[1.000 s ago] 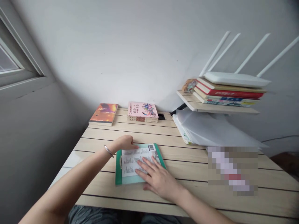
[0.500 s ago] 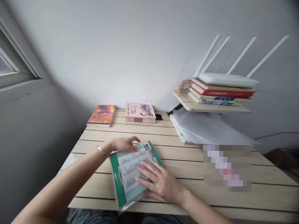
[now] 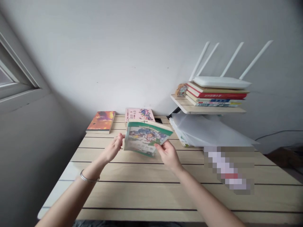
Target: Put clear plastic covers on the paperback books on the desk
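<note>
A green-edged picture book [image 3: 145, 137] is raised off the table, tilted, with its illustrated cover facing me. A clear plastic cover seems to wrap it. My right hand [image 3: 168, 154] grips its lower right corner, the thumb lying over the front. At the book's left edge is my left hand [image 3: 114, 148], its fingers stretched out and held together. Whether those fingers touch the edge I cannot tell. A silver bangle [image 3: 89, 177] circles the left wrist. Behind the raised book, a pink book stack [image 3: 140, 114] is partly covered by it.
An orange-purple book [image 3: 101, 122] lies at the table's back left. On the right, a raised shelf [image 3: 196, 108] carries stacked books [image 3: 217, 95] under a white router [image 3: 222, 82]. Papers and clear sleeves [image 3: 208, 129] lie below it. A pixelated patch [image 3: 228, 170] hides something at right.
The book has come up off the table and been turned from its text-filled back to its illustrated cover. My right hand now grips its corner; my left hand has moved to its left edge.
</note>
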The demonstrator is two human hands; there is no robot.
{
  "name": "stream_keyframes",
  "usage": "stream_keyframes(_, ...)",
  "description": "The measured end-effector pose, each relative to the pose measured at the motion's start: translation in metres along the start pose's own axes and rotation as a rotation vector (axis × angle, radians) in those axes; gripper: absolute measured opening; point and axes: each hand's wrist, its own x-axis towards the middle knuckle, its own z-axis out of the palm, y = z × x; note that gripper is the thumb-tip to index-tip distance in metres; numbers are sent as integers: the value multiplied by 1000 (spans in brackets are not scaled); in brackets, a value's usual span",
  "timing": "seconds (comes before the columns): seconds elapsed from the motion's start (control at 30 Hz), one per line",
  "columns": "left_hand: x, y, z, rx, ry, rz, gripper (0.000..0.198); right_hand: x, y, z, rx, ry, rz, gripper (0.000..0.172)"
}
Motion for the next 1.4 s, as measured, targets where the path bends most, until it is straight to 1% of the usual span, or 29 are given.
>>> stream_keyframes(0.03, 0, -3, 2, 65, 48, 97, 42, 6, 1, 1, 45, -13, 20, 30)
stream_keyframes(0.07, 1, -8, 4, 70, 55, 161, 41, 10, 3, 3, 78, -28, 35, 31)
stream_keyframes(0.13, 6, -19, 12, -34, 22, 228, 43, 18, 5, 6, 130, -61, 57, 29)
stream_keyframes(0.17, 10, -25, 17, -106, 19, 237, 45, 20, 7, 8, 153, -75, 65, 28)
stream_keyframes(0.23, 18, -36, 25, -204, 62, 238, 43, 25, 8, 11, 199, -90, 73, 28)
stream_keyframes(0.3, 25, -43, 30, -230, 119, 233, 37, 28, 8, 13, 221, -77, 78, 31)
stream_keyframes(0.37, 29, -47, 33, -231, 136, 238, 34, 30, 8, 15, 212, -37, 83, 33)
stream_keyframes(0.5, 28, -43, 35, -244, 131, 260, 35, 30, 10, 16, 203, 53, 82, 31)
stream_keyframes(0.6, 25, -32, 36, -245, 118, 287, 39, 28, 14, 18, 192, 54, 71, 30)
stream_keyframes(0.7, 26, -19, 37, -203, 172, 300, 41, 28, 15, 19, 158, 67, 63, 31)
stream_keyframes(0.83, 30, -8, 36, -145, 252, 228, 37, 35, 4, 18, 87, 105, 65, 37)
stream_keyframes(0.93, 31, -9, 34, -81, 269, 132, 35, 40, -2, 15, 21, 54, 113, 38)
stream_keyframes(1.0, 31, -16, 32, -26, 274, 55, 32, 39, 1, 15, 12, -9, 193, 39)
stream_keyframes(1.07, 30, -29, 33, 38, 286, -31, 29, 33, 11, 19, -35, -63, 317, 39)
stream_keyframes(1.17, 29, -51, 37, 159, 319, -139, 24, 21, 28, 28, -160, -126, 470, 32)
stream_keyframes(1.23, 27, -61, 40, 249, 339, -157, 26, 16, 35, 31, -218, -156, 506, 25)
stream_keyframes(1.27, 25, -63, 42, 297, 350, -147, 30, 15, 36, 31, -245, -166, 510, 23)
stream_keyframes(1.33, 20, -61, 42, 398, 372, -102, 42, 17, 36, 27, -306, -177, 510, 25)
stream_keyframes(1.4, 12, -56, 42, 485, 391, -56, 48, 20, 33, 20, -356, -182, 510, 28)
